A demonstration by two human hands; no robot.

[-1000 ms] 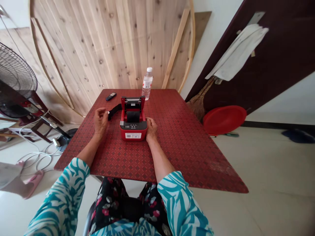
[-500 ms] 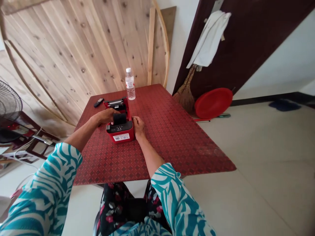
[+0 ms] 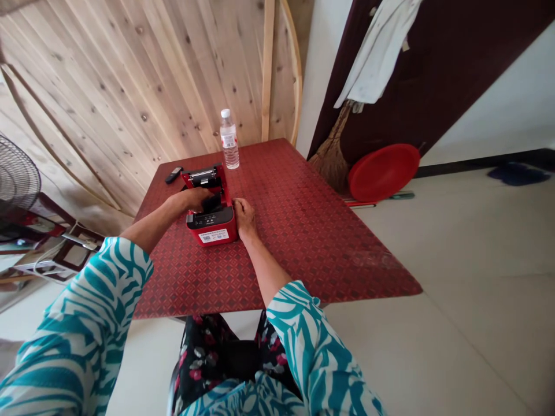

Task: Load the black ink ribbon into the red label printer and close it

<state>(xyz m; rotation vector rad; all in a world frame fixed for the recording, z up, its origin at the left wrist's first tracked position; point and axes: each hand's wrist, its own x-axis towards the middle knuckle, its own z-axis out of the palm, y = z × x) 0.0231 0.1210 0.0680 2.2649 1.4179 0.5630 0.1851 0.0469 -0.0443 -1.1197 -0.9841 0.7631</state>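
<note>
Reaching with the fingers of the left hand (image 3: 189,202) into the open top of the red device (image 3: 212,236), coming over its left wall and meeting, as it seems, the black strip (image 3: 211,203) inside. Hiding the fingertips there, so not letting tell whether pinching this strip or only pressing on it. Lying just to the right of these fingers and a little toward the person, the strip; appearing to slant across the opening, but not showing enough to be sure of its long axis. Being nearer to it with the left hand — keeping the right hand (image 3: 245,218) outside, with half-curled fingers against the right wall of the device, touching it, but not showing clearly if gripping. Running its longer direction away from the person, the device, and leaning slightly to the left at the far end; showing there the raised lid (image 3: 203,177), beyond the left fingers. Standing upright on the red patterned table (image 3: 277,231), near its left edge, and having around it: behind and to the right, the water bottle (image 3: 229,144); behind and to the left, the dark handset (image 3: 174,175).
</note>
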